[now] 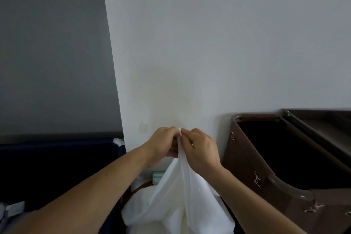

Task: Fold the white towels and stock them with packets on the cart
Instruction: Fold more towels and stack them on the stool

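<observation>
My L hand (161, 143) & R hand (202, 150) pinched the white towel (182, 195) top together, center frame; brown cart (266, 157) at lower right.

A thin white towel (178, 195) hangs unfolded in the lower centre of the frame. Its top edge is bunched into a narrow point where the left hand (161, 144) and the right hand (201, 152) meet and pinch it, and the cloth fans out in loose folds down to the bottom edge. Just behind its left side a small pale green and white packet (158, 175) shows partly. The brown cart (245, 159) stands at the lower right against the wall, its dark bin open on top and rimmed by a rounded grey rail.
</observation>
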Demonstrator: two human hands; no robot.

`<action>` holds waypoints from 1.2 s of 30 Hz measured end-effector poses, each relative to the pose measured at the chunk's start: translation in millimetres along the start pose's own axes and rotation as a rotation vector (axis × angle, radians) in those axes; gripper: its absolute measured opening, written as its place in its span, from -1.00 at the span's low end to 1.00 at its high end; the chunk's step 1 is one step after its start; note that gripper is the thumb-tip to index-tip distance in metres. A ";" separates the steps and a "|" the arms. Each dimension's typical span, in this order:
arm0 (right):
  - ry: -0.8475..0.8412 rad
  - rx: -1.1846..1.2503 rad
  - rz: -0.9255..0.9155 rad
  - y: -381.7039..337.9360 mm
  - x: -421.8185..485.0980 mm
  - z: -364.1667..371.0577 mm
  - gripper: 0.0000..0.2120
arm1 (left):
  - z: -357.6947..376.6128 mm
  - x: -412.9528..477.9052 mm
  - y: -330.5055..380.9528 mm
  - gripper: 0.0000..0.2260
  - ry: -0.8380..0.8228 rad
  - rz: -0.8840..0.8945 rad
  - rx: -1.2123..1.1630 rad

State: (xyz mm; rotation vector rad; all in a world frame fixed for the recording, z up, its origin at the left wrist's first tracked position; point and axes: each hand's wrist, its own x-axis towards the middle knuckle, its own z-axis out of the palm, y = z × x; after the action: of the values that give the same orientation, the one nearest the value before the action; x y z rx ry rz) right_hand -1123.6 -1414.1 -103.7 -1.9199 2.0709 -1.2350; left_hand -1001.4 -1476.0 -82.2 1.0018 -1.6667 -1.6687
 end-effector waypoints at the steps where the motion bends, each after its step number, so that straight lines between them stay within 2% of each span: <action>1: -0.047 0.022 -0.003 1.9 -0.6 0.5 -0.71 | -1.8 -0.8 1.1 -0.64 -0.011 -0.010 -0.007; 4: -0.168 0.160 0.011 8.5 0.6 -0.2 -0.62 | -8.7 -3.8 3.1 -0.59 -0.063 0.001 0.064; 7: -0.277 0.412 0.103 11.6 5.9 -7.9 -0.57 | -17.3 -10.5 2.2 -0.70 -0.118 0.078 0.194; 9: -0.316 0.465 0.116 13.3 10.0 -15.2 -0.54 | -22.8 -12.7 0.7 -0.75 -0.120 0.093 0.248; 13: -0.119 0.366 0.012 20.8 21.6 -28.8 -0.64 | -28.6 -14.6 6.6 -0.76 -0.045 0.135 0.278; 17: -0.157 0.413 0.019 20.3 17.9 -23.0 -0.72 | -28.9 -20.8 35.1 -0.74 0.078 0.290 0.281; 19: -0.121 0.451 0.008 13.6 16.8 -18.7 -0.72 | -30.8 -17.6 49.9 -0.74 0.153 0.385 0.337; 21: -0.044 0.505 -0.008 5.3 16.4 -15.4 -0.73 | -33.9 -14.1 58.7 -0.77 0.181 0.482 0.412; 25: 0.114 0.606 0.019 -8.3 25.9 -15.7 -0.74 | -45.1 -11.7 75.4 -0.68 0.273 0.629 0.530; 28: 0.268 0.689 -0.071 -32.2 48.7 -47.7 -0.75 | -53.7 -11.4 109.7 -0.61 0.410 0.802 0.547; 31: 0.387 0.639 -0.227 -63.9 68.2 -87.8 -0.75 | -52.7 -9.5 147.3 -0.82 0.524 0.961 0.464; 33: 0.394 0.519 -0.269 -67.1 70.7 -89.2 -0.76 | -49.2 -7.7 153.8 -0.81 0.553 0.967 0.506; 36: 0.167 0.355 -0.155 -38.5 62.2 -57.0 -0.76 | -50.1 0.9 128.9 -0.78 0.480 0.850 0.676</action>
State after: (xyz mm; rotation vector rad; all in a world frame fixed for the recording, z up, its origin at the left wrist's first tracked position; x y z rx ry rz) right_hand -1137.0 -1435.4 -14.4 -1.8923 1.6446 -1.7152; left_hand -974.9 -1512.7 48.4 0.7065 -1.9295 -0.2884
